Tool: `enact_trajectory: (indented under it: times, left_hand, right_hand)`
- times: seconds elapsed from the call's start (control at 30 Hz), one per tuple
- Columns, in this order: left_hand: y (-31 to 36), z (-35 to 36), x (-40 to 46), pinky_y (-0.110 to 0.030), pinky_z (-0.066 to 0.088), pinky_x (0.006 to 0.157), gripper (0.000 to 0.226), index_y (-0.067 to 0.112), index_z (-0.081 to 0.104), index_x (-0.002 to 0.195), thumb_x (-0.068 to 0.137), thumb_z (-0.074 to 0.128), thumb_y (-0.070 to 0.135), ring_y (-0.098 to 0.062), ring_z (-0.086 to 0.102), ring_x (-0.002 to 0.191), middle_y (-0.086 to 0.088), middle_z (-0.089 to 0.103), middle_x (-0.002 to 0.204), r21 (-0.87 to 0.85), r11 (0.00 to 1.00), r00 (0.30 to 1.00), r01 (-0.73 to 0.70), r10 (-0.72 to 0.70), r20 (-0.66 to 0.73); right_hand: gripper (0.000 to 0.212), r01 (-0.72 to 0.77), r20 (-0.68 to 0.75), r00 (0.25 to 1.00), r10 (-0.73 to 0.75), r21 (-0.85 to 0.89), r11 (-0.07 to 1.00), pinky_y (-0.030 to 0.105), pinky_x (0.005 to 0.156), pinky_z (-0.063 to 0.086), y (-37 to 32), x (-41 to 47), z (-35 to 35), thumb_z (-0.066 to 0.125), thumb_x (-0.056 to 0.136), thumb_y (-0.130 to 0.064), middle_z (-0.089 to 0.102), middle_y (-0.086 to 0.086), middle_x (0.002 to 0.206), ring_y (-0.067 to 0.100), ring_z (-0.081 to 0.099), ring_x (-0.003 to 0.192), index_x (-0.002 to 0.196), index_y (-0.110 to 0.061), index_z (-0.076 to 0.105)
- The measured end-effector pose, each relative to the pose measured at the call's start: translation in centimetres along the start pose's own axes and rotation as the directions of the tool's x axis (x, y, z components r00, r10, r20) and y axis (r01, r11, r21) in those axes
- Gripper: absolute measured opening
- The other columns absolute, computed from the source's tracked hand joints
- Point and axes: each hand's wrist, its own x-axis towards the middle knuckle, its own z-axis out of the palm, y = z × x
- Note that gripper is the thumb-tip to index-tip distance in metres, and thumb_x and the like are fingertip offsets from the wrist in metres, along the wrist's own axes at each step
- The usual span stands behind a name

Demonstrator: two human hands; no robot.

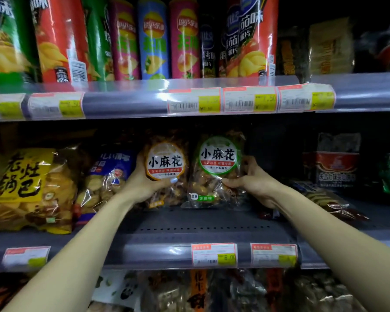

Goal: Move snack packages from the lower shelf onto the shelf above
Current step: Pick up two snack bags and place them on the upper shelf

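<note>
While both clear plastic packages are standing on the grey lower shelf (203,224), transfer is only starting. The left hand (144,183) is clamping the orange-labelled clear snack bag (166,163); the right hand (252,183) is pinching the green-labelled clear snack bag (216,158). Both bags are standing upright, long axes vertical, labels facing outward. The upper shelf (126,102) is looking crowded.

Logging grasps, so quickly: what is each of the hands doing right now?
Left hand: closed on the orange-label bag.
Right hand: closed on the green-label bag.
</note>
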Motion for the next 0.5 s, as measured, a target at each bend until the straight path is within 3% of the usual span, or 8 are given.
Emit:
enact_trajectory:
  times: [0.17,0.33,0.5]
  left_hand:
    - [0.2,0.1,0.0,-0.028,0.042,0.103,0.1,0.018,0.024,0.142,0.064,0.086,0.022,-0.012,0.051,0.12,0.002,0.051,0.131,-0.017,0.999,0.998,-0.038,0.039,0.058]
    - [0.0,1.0,0.0,-0.039,0.043,0.106,0.121,0.021,0.024,0.141,0.041,0.083,0.053,-0.015,0.053,0.121,0.003,0.054,0.13,-0.007,1.0,0.999,-0.004,0.005,0.047]
    - [0.4,1.3,0.0,-0.035,0.04,0.106,0.112,0.019,0.016,0.145,0.059,0.087,0.033,-0.02,0.048,0.125,0.003,0.049,0.128,0.046,0.997,0.997,0.061,-0.063,0.047]
  right_hand:
    - [0.085,-0.01,-0.073,0.997,0.004,-0.085,0.996,0.035,0.097,0.048,-0.6,-1.3,-0.6,0.076,0.071,0.002,0.058,0.008,0.123,0.022,0.058,0.113,0.14,-0.008,0.027]
    - [0.08,-0.02,-0.112,0.994,0.009,-0.095,0.995,0.033,0.097,0.047,-0.1,-1.4,-0.5,0.074,0.073,0.003,0.059,0.009,0.124,0.023,0.058,0.113,0.14,-0.008,0.031]
    - [0.077,-0.025,-0.157,0.988,0.002,-0.143,0.989,0.029,0.094,0.045,0.0,-1.5,0.3,0.072,0.076,-0.001,0.056,0.011,0.133,0.022,0.054,0.118,0.141,-0.008,0.031]
